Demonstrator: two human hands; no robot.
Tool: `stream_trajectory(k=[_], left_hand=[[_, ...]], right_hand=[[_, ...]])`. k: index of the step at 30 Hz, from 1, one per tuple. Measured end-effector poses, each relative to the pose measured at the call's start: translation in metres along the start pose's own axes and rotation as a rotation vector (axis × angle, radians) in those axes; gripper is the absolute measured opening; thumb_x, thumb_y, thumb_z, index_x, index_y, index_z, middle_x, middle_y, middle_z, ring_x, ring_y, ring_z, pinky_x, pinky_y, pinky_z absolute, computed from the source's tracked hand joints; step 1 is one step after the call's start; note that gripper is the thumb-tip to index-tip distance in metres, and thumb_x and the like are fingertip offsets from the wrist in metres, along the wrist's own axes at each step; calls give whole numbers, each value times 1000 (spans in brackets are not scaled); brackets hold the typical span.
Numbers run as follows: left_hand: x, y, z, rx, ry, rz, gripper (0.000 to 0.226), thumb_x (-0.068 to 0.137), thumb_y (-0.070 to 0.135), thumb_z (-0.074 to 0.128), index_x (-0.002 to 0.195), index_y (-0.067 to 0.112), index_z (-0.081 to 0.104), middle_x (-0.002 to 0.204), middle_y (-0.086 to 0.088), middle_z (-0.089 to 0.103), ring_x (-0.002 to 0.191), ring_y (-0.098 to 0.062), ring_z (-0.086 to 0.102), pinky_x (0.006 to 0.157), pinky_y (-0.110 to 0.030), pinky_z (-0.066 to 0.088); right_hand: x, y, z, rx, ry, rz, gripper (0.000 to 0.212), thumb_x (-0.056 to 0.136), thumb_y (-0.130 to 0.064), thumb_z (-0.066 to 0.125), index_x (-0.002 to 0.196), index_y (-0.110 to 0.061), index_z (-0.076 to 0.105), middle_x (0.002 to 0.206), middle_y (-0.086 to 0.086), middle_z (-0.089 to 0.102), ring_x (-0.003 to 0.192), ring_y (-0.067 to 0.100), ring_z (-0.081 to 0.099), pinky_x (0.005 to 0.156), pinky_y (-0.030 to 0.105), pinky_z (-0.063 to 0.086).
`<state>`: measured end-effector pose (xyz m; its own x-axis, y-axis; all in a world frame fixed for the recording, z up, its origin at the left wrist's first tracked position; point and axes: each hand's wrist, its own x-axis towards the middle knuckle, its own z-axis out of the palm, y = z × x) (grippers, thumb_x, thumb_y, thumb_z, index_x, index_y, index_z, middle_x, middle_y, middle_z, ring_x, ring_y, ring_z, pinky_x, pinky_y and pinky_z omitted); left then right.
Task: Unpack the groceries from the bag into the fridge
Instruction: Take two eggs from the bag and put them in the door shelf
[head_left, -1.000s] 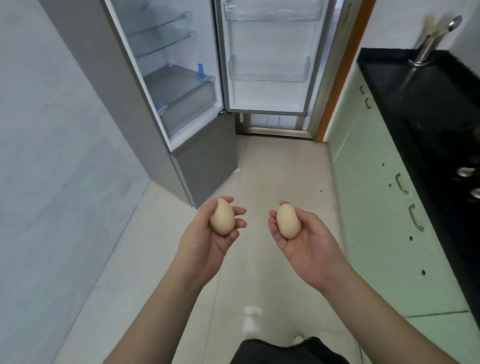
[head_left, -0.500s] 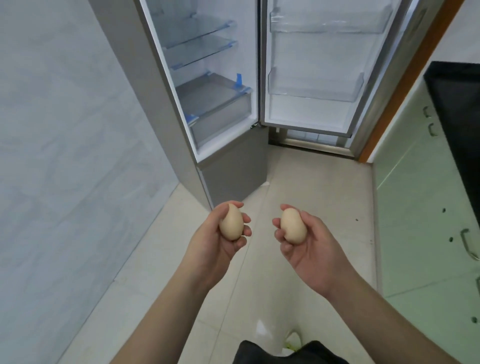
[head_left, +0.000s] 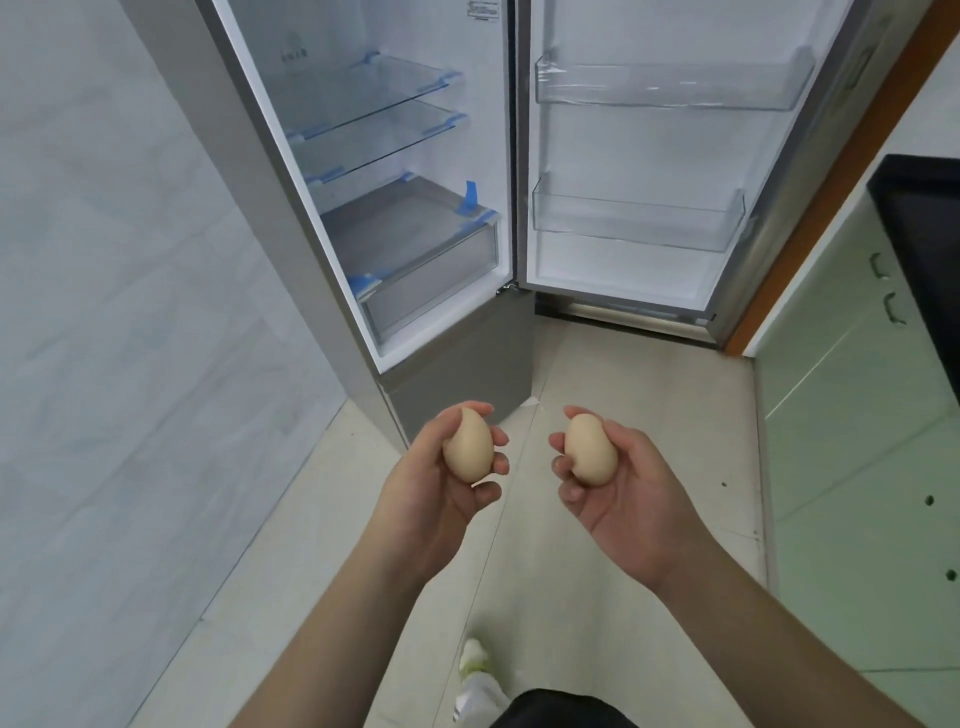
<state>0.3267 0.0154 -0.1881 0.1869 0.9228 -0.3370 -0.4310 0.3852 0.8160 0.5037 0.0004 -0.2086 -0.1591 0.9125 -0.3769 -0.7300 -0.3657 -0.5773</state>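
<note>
My left hand (head_left: 441, 499) holds a beige egg (head_left: 468, 444) upright in its fingers. Another beige egg (head_left: 590, 450) rests in my right hand (head_left: 628, 499). Both hands hover side by side above the tiled floor, just short of the open fridge (head_left: 395, 208). Inside the fridge are two glass shelves (head_left: 374, 109) and a crisper drawer (head_left: 431, 270), all bare. The fridge door (head_left: 639, 156) stands swung open to the right, with two clear door bins (head_left: 636, 221). No grocery bag is in view.
A pale tiled wall (head_left: 114, 312) runs along the left. Green cabinets (head_left: 852, 415) under a black countertop (head_left: 924, 218) line the right side. An orange door frame (head_left: 810, 208) stands behind the fridge door. My shoe (head_left: 475, 670) is on the floor below.
The view has come closer to the fridge and turned left, so the shelves and door bins loom larger. Both hands still carry their eggs in the same pose.
</note>
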Motion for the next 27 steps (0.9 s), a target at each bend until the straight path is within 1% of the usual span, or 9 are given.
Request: stream_trajectory(k=[4,7,9,13,19,24,27], left_hand=[[46,23,-17,2,-34,4,24,96,26,45,102,12,63,83,-11,60,63,-21,54,49,-26,38],[80,46,-32,-11,-64,20,24,95,27,46,103,12,63,84,-12,60,64,-21,54,49,-26,39],[102,60,-37,10,-91,15,24,96,27,46,104,12,63,84,-12,60,65,-21,54,50,-26,38],[144,82,-36,47,-165,0,25,98,27,43,106,12,61,84,-11,61,64,-19,54,49,-25,39],[200,97,-6,61,-255,-16,25,97,26,42,107,10,58,82,-11,59,62,-19,53,47,-24,39],[249,96,36,71,-277,-46,24,97,25,43,104,10,60,81,-12,59,61,-20,54,47,-24,38],[280,95,65,79,-254,-49,24,96,26,44,103,10,61,82,-11,59,61,-19,54,47,-24,38]], right_hand=[[51,-6,20,-25,19,-26,31,88,-26,51,111,-10,64,90,14,64,68,19,57,53,25,45],[86,-12,40,-53,26,-47,32,89,-27,51,113,-11,63,92,14,64,70,19,57,58,27,46],[104,-18,49,-46,38,-70,32,88,-27,51,113,-11,64,92,14,64,72,20,57,61,28,48],[130,-33,58,-9,76,-118,31,88,-26,50,111,-11,64,91,14,65,71,20,57,63,29,48],[165,-71,51,12,117,-165,27,91,-25,48,108,-12,64,89,12,65,70,19,57,63,28,47],[198,-125,33,42,105,-218,28,88,-27,50,109,-14,63,91,11,66,72,19,59,62,27,51],[219,-160,18,42,67,-225,27,93,-24,45,112,-14,63,92,11,65,73,20,59,63,27,51]])
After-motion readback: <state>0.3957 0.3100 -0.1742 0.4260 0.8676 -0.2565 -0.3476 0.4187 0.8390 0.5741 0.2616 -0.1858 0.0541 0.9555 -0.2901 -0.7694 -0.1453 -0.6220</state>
